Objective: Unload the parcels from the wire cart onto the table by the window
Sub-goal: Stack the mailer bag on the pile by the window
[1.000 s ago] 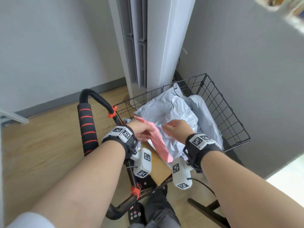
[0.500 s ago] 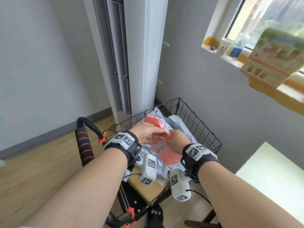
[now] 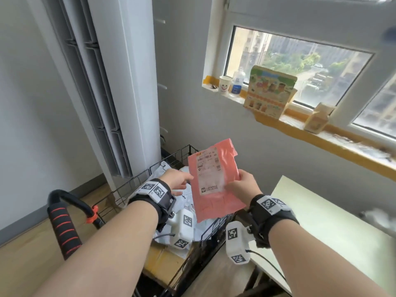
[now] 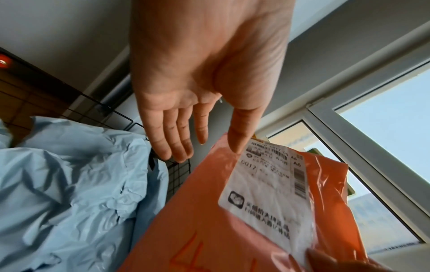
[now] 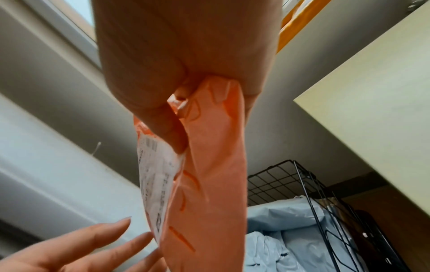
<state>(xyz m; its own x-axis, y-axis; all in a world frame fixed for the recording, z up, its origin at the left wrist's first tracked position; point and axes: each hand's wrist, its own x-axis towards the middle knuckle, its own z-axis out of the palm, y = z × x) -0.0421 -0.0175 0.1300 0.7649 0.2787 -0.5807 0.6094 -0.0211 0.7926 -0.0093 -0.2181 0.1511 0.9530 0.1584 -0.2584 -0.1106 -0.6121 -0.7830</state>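
The right hand (image 3: 243,185) pinches the pink parcel (image 3: 214,181) by its right edge, thumb on the front, fingers behind. The parcel is up in the air above the wire cart (image 3: 171,168), with its white label (image 3: 209,173) facing the person. The left hand (image 3: 177,181) is flat, fingers straight and a little apart, just beside the parcel's left edge. Light blue parcels (image 4: 69,184) lie in the cart. The table (image 3: 321,221) stands at the right, under the window (image 3: 300,63)

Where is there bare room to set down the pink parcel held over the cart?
The pale table right of the wire cart shows a bare top from its near-left corner toward the wall. The cart is crowded with grey bags. The right hand holds the pink parcel.
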